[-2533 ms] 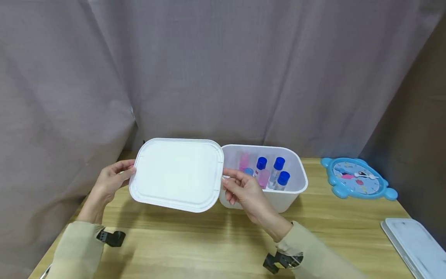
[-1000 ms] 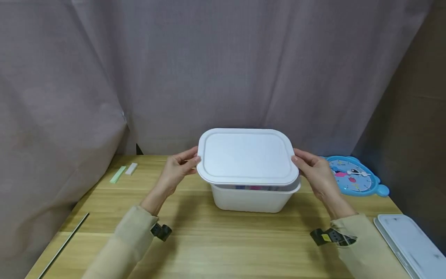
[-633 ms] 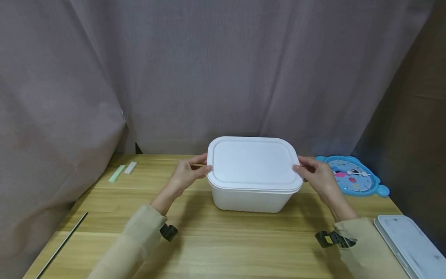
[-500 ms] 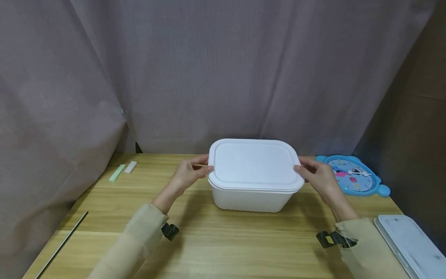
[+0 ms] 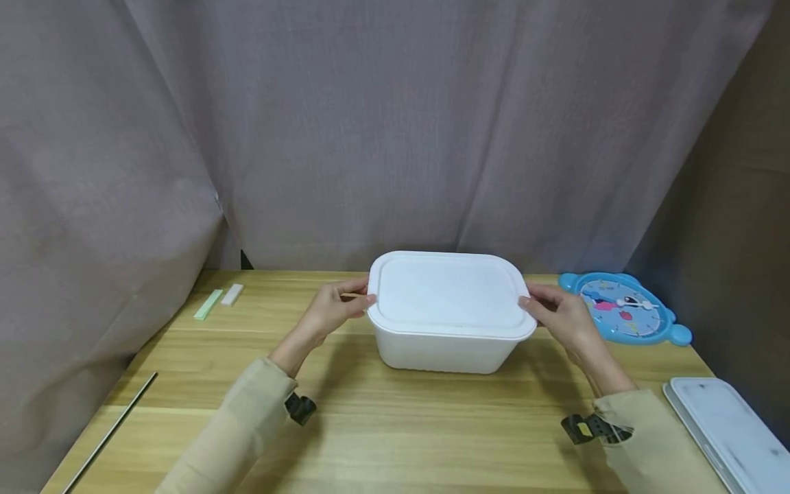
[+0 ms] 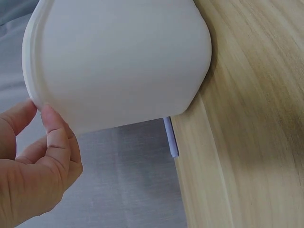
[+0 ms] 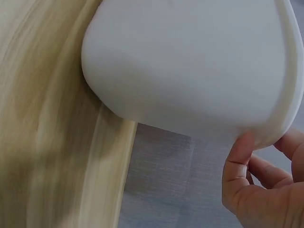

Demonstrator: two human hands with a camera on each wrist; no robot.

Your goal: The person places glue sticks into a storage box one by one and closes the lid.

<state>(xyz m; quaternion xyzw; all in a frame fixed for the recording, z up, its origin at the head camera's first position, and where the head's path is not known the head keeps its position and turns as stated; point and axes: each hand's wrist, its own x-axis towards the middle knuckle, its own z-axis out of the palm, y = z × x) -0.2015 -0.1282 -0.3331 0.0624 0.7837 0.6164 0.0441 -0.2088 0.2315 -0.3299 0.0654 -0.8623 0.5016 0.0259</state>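
A white lid [image 5: 450, 291] lies on the white plastic storage box [image 5: 441, 353], its rim seated evenly along the front. My left hand [image 5: 327, 312] pinches the rim at the left end, thumb on top and fingers beneath. At the other end my right hand [image 5: 563, 317] pinches it in the same manner. In the left wrist view the box wall [image 6: 123, 57] drops from the rim, with the left hand [image 6: 40, 164] at its edge. The right wrist view has the right hand [image 7: 266, 185] gripping the rim's corner. What is inside the box is hidden.
A blue animal-shaped toy clock [image 5: 626, 309] lies behind the right hand. White flat panels [image 5: 731, 429] sit at the right edge. Left of the box are a green strip [image 5: 208, 304], a white strip [image 5: 232, 295] and a thin metal rod [image 5: 111, 432]. A grey curtain hangs behind the table.
The lid has moved from the left over the open box and down onto it, covering several small bottles. My right hand has shifted right with it. Over the last half second it sank slightly.
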